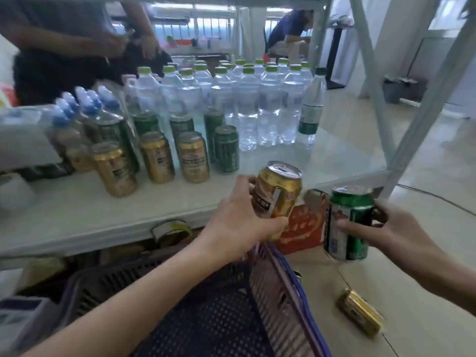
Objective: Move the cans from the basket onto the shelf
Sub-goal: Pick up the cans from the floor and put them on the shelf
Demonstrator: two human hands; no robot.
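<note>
2 bare hands are in view, the left hand [238,222] and the right hand [394,228], each holding 1 can: 1 gold can [279,191] and 1 green can [347,225]. 1 more gold can [359,314] lies on the floor. On the shelf [77,210] stand 3 gold cans in a front row [154,163] and 1 green can [226,152] beside them; further green cans behind are too hidden to count. The clear bottles [247,96] are too many and too blurred to count. 1 basket [278,287] sits below.
</note>
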